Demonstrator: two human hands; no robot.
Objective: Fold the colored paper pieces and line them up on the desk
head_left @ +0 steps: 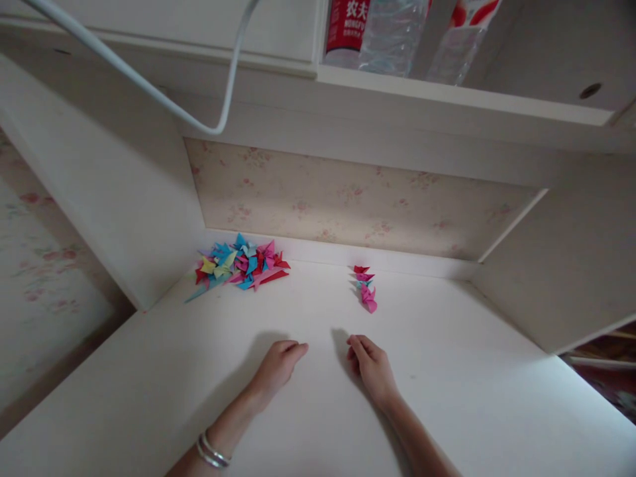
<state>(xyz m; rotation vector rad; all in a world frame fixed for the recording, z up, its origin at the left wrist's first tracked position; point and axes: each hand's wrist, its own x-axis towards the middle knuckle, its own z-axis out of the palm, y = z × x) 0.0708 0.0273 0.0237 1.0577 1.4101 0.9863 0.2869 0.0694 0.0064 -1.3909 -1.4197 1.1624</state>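
My left hand (281,364) is closed in a loose fist over the white desk, its thumb lying along the top; nothing shows in it. To its right, my right hand (370,368) is also closed, with fingers curled under and nothing visible in them. A heap of folded paper pieces (243,262), perhaps origami cranes, lies against the back edge, beyond the left hand. Their colours are blue, pink, red and yellow. Beyond my right hand, a short row of folded papers runs from the back edge toward me, with a pink one (368,298) nearest. Neither hand touches any paper.
The white desk (238,437) has side panels left and right and a floral back wall (308,192). Overhead, a shelf (462,99) holds plastic bottles (392,33). A white cable or lamp arm (163,99) hangs down at upper left.
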